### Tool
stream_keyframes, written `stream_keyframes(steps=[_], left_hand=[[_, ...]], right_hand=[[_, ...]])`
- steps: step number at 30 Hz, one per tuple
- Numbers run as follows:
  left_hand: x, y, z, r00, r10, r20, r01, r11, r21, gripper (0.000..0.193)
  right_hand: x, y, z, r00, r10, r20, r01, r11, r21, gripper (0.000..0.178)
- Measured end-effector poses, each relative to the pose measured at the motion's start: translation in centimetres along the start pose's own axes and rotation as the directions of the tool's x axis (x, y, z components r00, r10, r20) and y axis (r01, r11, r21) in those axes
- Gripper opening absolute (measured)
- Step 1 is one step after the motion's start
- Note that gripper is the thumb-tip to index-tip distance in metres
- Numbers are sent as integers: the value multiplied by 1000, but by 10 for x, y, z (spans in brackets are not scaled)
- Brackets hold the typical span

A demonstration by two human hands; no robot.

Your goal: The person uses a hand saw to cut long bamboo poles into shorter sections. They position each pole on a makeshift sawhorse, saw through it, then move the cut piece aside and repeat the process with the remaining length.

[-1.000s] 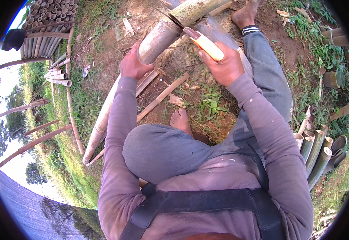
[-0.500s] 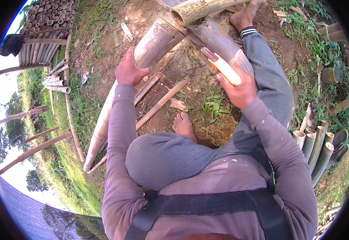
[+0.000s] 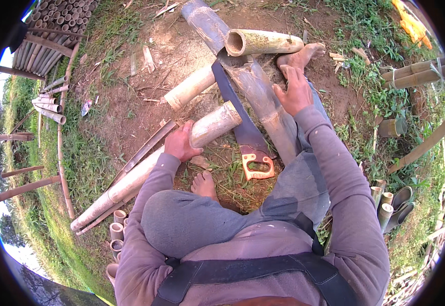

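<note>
My left grip (image 3: pixel 180 145) clasps the long bamboo pole (image 3: pixel 130 181); my right grip (image 3: pixel 294 92), open, rests flat on the grey bamboo trunk (image 3: pixel 263 102) beside the handsaw (image 3: pixel 243 127).

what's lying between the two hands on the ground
In the head view, a handsaw with a dark blade and orange handle lies between the left hand, gripping the long pale bamboo pole, and the right hand.

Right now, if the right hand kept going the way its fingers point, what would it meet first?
Probably the bare foot just ahead: the right hand lies open with fingers pointing up-frame toward it, beside the grey bamboo pole. Depth is unclear, so it might pass over.
</note>
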State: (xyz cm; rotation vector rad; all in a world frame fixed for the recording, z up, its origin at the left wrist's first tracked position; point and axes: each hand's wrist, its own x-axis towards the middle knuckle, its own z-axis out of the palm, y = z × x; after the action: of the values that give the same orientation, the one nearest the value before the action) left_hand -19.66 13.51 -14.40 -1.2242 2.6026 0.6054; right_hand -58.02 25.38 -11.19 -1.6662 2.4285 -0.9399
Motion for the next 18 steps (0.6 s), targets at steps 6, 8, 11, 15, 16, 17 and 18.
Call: stream_keyframes(steps=[6,8,11,15,16,17,18], left_hand=[[-16,2,22,995,38,95,-35,999,-41,108],[-21,3,23,992,70,102,-66,997,-43,110],[-17,7,15,987,56,152,-52,998,-31,110],[-17,-7,18,977,197,82,-186,973,-135,108],[-12,-11,16,982,189,8,-182,952,-246,106],[-10,-25,19,977,184,-104,-210,902,-377,102],[-15,-46,21,954,141,-264,-224,923,-314,95]], right_hand=[[118,37,57,996,-65,58,82,930,-357,86],[136,44,66,997,-70,37,77,963,-258,87],[145,57,59,993,-114,16,115,980,-160,88],[129,-18,-19,986,-147,-79,146,989,-14,93],[121,-33,-39,968,-191,-164,203,978,57,97],[109,-56,-56,923,-206,-324,252,961,109,97],[99,-85,-72,931,-177,-319,263,932,250,101]])
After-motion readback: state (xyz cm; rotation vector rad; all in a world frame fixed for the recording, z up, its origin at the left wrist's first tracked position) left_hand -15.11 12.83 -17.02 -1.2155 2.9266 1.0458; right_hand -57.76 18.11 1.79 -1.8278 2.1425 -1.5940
